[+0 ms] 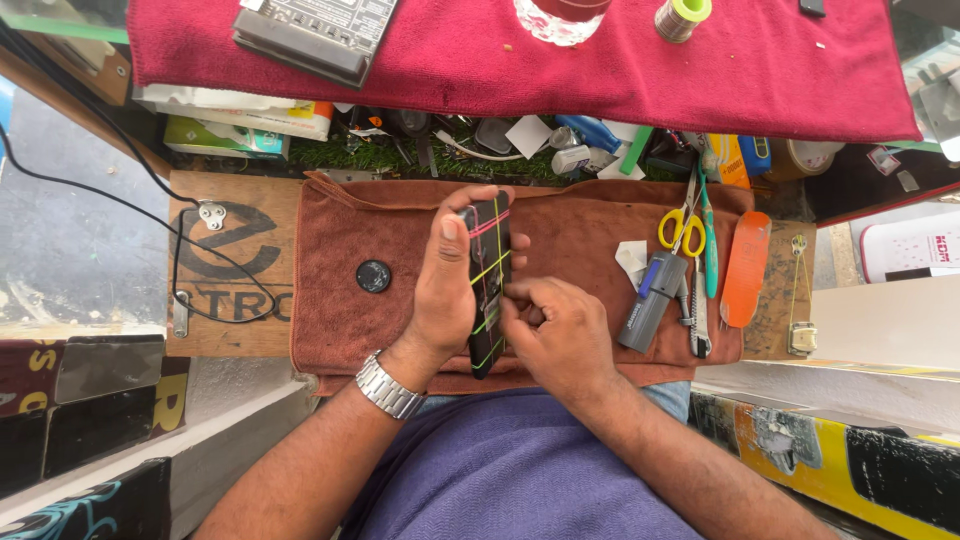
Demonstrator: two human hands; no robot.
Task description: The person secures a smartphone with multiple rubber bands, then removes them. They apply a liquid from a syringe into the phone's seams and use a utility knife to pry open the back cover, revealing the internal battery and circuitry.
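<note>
Over the middle of the brown terry towel [580, 225], a slim black phone [488, 285] is held on edge, bound crosswise by thin rubber bands in pink, yellow and green. Left hand [447, 285] is clamped around its left side, thumb lying along the upper end; a steel link watch [388, 386] sits on that wrist. Right hand [560, 330] is pressed to the phone's right edge, fingertips pinched together at the bands; what they grip cannot be told. Hands are touching across the phone.

Near the towel's left edge lies a small round black disc [373, 276]. Toward the right edge: yellow-handled scissors [681, 228], a grey block-shaped tool [651, 300], an orange flat oval piece [746, 268]. Beyond the far edge, a red cloth [700, 80] carries a solder spool [683, 16]. Nothing obstructs the phone except the fingers.
</note>
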